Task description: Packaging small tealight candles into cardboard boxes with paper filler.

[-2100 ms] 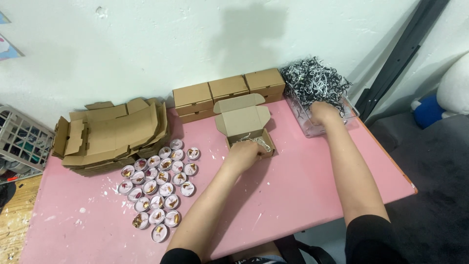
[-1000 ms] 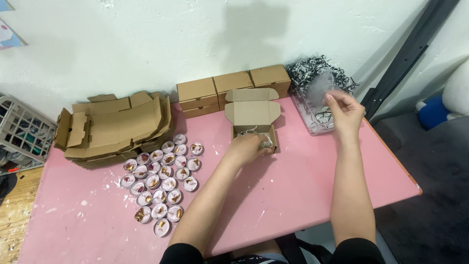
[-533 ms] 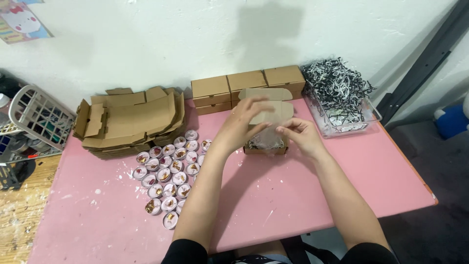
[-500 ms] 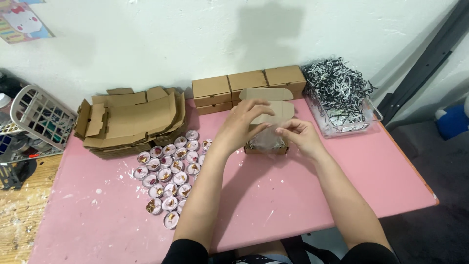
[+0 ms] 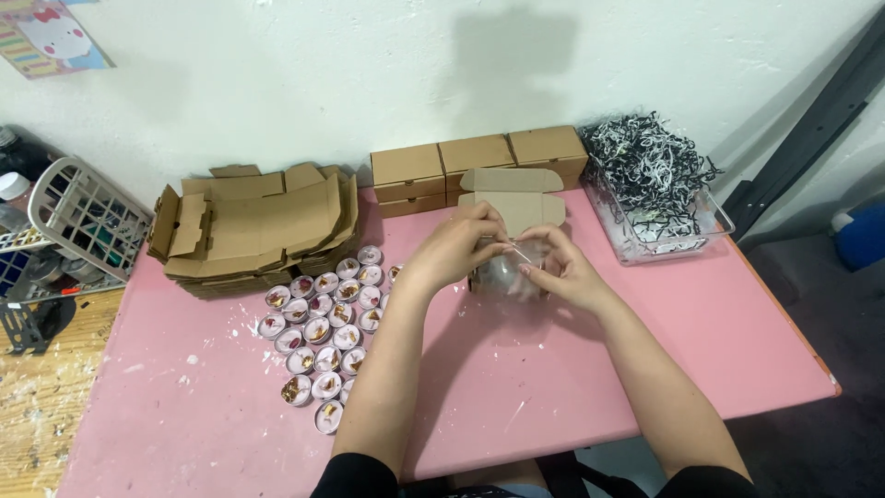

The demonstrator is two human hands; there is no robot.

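Both hands had come together since half a second back: your left hand (image 5: 456,247) and right hand (image 5: 558,267) pinched a clear wrap (image 5: 502,275) over the open cardboard box (image 5: 510,210), probably to keep it above the opening. Candle cups (image 5: 323,327) sat left of that box on the counter (image 5: 516,369).

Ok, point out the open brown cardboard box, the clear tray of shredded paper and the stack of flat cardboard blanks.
Open brown cardboard box (image 5: 512,189), head view, raised lid.
Clear tray of shredded paper (image 5: 714,226), head view, right rim.
Stack of flat cardboard blanks (image 5: 263,226), head view, top sheet.
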